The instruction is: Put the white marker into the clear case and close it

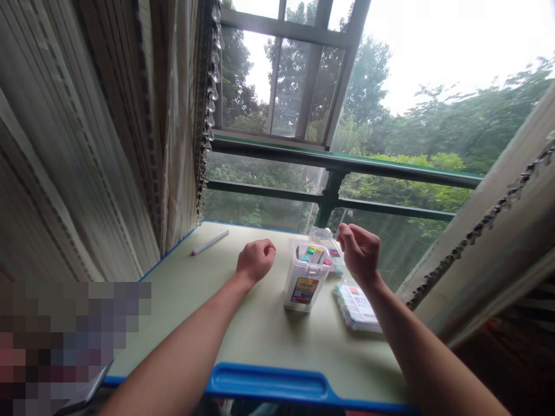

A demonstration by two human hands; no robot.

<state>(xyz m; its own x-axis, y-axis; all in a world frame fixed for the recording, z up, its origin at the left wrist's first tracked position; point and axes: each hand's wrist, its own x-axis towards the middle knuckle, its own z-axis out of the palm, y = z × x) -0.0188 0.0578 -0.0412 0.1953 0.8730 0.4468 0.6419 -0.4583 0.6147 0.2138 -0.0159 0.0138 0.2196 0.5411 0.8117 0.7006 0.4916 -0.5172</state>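
Note:
My left hand (256, 260) is curled into a loose fist on the pale table, left of a clear plastic marker box (302, 283). My right hand (361, 249) is raised to the right of that box, its fingers curled closed. Nothing sticks out of either hand. The box stands upright with its lid (321, 234) tipped back, a yellow and black label on its front. Several colored marker ends, green, yellow and pink, show inside. Beyond my left hand lies a white marker (210, 243) with a pinkish end. My right forearm partly covers a flat clear case (356, 305) with a white label.
The table (255, 323) has a blue rim with a molded blue tray (269, 382) at the near edge. A curtain (108, 115) borders the left side, another curtain (489, 231) the right. A green railing (277, 151) and window stand behind. The lower left is pixelated.

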